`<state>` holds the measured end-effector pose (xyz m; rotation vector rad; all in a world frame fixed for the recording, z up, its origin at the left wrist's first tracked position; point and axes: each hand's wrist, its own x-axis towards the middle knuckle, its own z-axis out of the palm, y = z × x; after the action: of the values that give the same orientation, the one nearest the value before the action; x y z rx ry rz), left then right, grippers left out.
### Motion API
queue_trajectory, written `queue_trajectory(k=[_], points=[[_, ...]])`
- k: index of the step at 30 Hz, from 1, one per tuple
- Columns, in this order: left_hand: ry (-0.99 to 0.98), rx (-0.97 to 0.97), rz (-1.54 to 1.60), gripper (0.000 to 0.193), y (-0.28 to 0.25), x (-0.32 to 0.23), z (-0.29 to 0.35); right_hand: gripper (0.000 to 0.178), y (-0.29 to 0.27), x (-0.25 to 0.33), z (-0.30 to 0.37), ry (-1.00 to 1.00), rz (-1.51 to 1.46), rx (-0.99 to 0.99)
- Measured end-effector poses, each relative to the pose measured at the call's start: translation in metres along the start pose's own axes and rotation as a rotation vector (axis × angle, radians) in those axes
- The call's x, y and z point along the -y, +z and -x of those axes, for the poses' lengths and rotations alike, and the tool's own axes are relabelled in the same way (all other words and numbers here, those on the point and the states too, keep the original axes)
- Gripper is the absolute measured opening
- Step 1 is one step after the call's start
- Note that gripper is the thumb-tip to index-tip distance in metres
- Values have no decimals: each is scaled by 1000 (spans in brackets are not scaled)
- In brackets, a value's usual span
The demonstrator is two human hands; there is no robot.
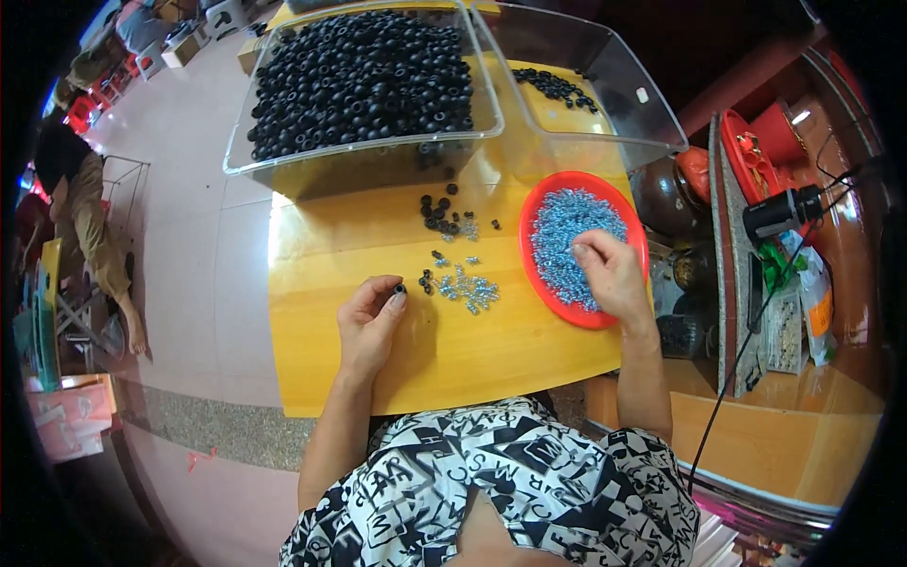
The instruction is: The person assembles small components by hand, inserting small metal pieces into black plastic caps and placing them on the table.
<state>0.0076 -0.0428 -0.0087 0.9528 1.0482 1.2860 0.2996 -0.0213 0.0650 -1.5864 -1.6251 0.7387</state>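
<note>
My left hand [367, 317] is above the yellow table, pinching a small black ring-shaped part [400, 289] between thumb and fingertips. Over the red round bowl [525, 255] is my right hand [616, 279], its thumb and finger pressed together; what they hold, if anything, is too small to make out. Many small shiny silver-blue metal pieces [565, 241] fill the bowl. Between my hands lies a loose pile of similar metal pieces [470, 289], with a few small black parts [426, 282] beside it. Farther off sits a small group of black parts [437, 213].
At the back stands a clear plastic bin [364, 149] heaped with black parts. Another clear bin [605, 142] beside it holds a few. On the right, a shelf holds a black cylindrical device [782, 214] with a cable. A person [90, 203] is at the far left.
</note>
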Motion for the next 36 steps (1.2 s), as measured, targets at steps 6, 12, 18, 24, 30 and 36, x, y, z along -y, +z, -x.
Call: queue_trajectory(k=[6, 12, 18, 24, 30, 36], points=[[-16, -1, 47, 21, -3, 4, 1, 13, 51, 24, -10, -320, 176, 205], [-29, 0, 26, 20, -3, 2, 1, 20, 54, 27, -16, -263, 244, 153], [-32, -4, 23, 20, -3, -1, 1, 17, 51, 18, -3, -300, 284, 163], [-32, -28, 69, 20, -4, -1, 0, 14, 77, 18, -20, -416, 416, 116], [-43, -53, 150, 22, -7, 1, 0, 14, 101, 17, -29, -473, 492, 184], [-69, -54, 205, 21, -8, -3, 1, 12, 107, 10, -35, -539, 608, 177]])
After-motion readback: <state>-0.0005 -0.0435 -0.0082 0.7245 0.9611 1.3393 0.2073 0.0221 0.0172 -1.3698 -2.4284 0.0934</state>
